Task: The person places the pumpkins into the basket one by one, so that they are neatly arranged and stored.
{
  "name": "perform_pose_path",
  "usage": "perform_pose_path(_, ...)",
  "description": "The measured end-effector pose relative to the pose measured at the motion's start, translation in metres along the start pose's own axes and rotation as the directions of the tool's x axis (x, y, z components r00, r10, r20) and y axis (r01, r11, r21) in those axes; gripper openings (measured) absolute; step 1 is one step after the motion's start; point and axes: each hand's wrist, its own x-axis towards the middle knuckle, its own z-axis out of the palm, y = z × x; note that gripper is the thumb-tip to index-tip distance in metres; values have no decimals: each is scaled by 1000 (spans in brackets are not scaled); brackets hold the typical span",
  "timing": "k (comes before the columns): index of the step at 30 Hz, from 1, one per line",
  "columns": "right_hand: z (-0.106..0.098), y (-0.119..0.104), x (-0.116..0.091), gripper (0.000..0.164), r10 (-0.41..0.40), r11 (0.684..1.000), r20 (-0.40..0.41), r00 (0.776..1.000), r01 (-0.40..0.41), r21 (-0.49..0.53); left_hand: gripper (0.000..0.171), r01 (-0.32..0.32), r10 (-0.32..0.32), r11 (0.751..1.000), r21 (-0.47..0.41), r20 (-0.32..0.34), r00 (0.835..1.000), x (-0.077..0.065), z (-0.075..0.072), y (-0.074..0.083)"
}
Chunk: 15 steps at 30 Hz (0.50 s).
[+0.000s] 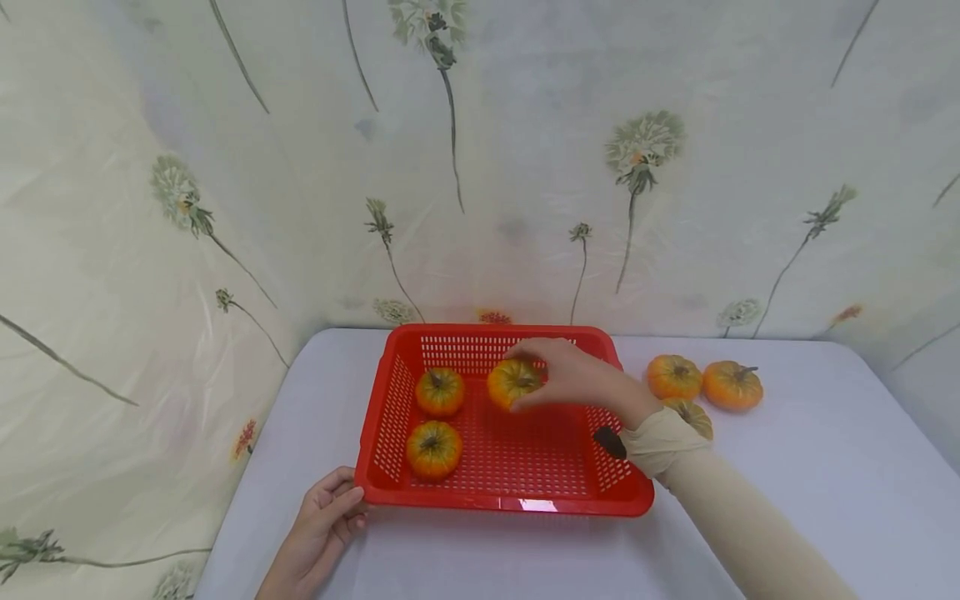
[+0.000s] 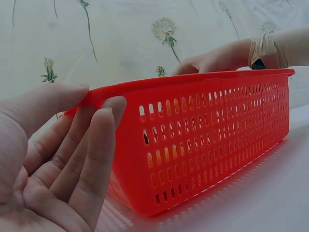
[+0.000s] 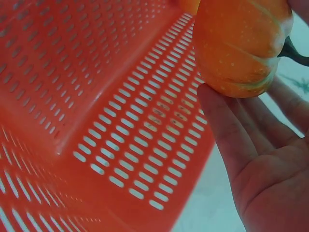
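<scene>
A small orange pumpkin with a green-tinged top is gripped by my right hand, inside the walls of a red plastic basket. The right wrist view shows this pumpkin between fingers and thumb, over the slotted basket floor. Two more pumpkins sit along the basket's left side, one farther back and one nearer. At the front left corner, my left hand pinches the rim. In the left wrist view the thumb lies on top of the rim, other fingers below.
Right of the basket, three pumpkins cluster on the white table: one at the back, one farther right, and one partly behind the right wrist. A dandelion-patterned sheet hangs behind the table and at its left.
</scene>
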Motion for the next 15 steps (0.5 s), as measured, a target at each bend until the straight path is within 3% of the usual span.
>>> perform_pose_path(15, 18, 4, 28, 69, 7, 1000, 31, 999, -7, 8, 20, -24, 25, 999, -20, 51, 998, 0, 0, 0)
